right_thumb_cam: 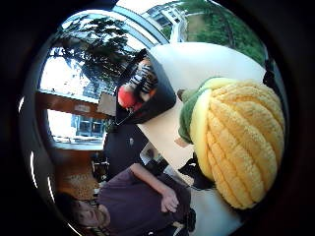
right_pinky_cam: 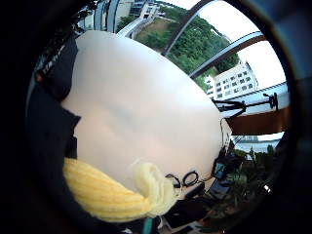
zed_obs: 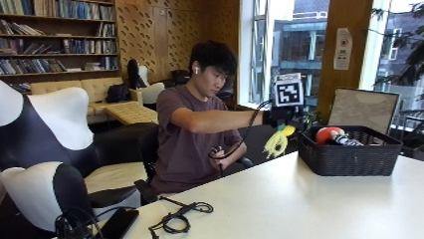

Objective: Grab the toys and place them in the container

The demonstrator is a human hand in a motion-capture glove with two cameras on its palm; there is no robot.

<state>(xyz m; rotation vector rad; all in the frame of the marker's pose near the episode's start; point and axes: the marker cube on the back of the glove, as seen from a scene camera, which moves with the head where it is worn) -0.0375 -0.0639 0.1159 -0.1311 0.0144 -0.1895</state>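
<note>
Your gloved right hand [zed_obs: 281, 117] has a yellow knitted plush toy [zed_obs: 277, 141] in its grip, fingers curled around the top of it, so most of the toy dangles below the hand in the outside view. The thumb-side palm camera is pretty much stuffed with it: a chunky ribbed yellow body with a green leafy bit at one end, sitting right up against the palm. Looks like a corn or pineapple sort of thing, but I can't say for sure which. The little-finger-side view only catches a strip of the same yellow knit at the edge.

The hand and toy are up in the air, above the near-left edge of the white table [zed_obs: 291, 199], with your arm stretched out level toward the right. Just right of the toy sits the black woven container [zed_obs: 348, 155], resting on the table. The toy is outside it, hanging beside its left wall and not touching as far as I can tell.

Inside the container there's already a red ball-shaped toy [zed_obs: 326, 134] with a striped toy [zed_obs: 346, 140] lying next to it.

Your bare left hand [zed_obs: 218, 152] is down by your lap. Nearer to the camera, on the left end of the table, there's a coiled black cable [zed_obs: 177, 217].
</note>
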